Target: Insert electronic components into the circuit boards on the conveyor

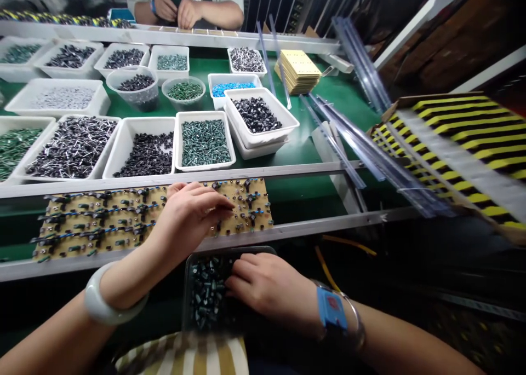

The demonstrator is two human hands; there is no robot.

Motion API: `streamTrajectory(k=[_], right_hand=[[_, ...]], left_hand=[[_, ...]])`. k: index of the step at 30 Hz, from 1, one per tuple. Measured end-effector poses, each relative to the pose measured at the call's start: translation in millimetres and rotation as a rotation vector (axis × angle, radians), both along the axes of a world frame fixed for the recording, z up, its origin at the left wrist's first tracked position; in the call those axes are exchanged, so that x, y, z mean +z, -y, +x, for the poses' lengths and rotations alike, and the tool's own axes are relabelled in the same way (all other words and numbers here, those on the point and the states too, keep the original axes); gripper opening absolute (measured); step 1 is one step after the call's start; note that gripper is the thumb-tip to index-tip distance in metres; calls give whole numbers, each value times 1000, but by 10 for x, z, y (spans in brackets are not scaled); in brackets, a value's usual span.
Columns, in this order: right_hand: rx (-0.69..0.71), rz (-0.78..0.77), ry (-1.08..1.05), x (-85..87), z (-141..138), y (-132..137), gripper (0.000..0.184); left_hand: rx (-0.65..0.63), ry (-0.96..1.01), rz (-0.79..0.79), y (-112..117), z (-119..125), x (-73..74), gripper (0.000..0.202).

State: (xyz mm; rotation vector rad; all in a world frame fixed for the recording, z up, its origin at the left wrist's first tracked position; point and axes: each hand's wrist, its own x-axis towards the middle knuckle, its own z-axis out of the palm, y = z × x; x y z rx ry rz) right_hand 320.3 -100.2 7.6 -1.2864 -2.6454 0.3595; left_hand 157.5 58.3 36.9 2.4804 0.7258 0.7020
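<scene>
A tan circuit board panel studded with small dark and blue parts lies between two metal rails. My left hand hovers over its right half, fingers pinched together on something too small to make out. My right hand rests in a dark tray of small green capacitors on my lap, fingers curled down among them. What they hold is hidden. A pale bangle circles my left wrist, and a blue strap my right.
Several white trays of black and green components fill the green bench behind the rails. Clear plastic tubes and a yellow-striped box lie right. A stack of yellow boards sits further back. Another person's hands work opposite.
</scene>
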Motion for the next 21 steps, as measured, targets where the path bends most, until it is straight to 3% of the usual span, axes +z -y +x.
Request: streamTrajectory(k=[7, 14, 21], right_hand=[[18, -6, 32, 19, 66, -1, 3], [-54, 113, -149, -55, 44, 5, 18], [-75, 147, -220, -104, 45, 9, 12]], left_hand=[[-50, -113, 124, -19, 75, -50, 11], [-99, -183, 250, -30, 109, -16, 18], [-89, -291, 385, -10, 157, 6, 16]])
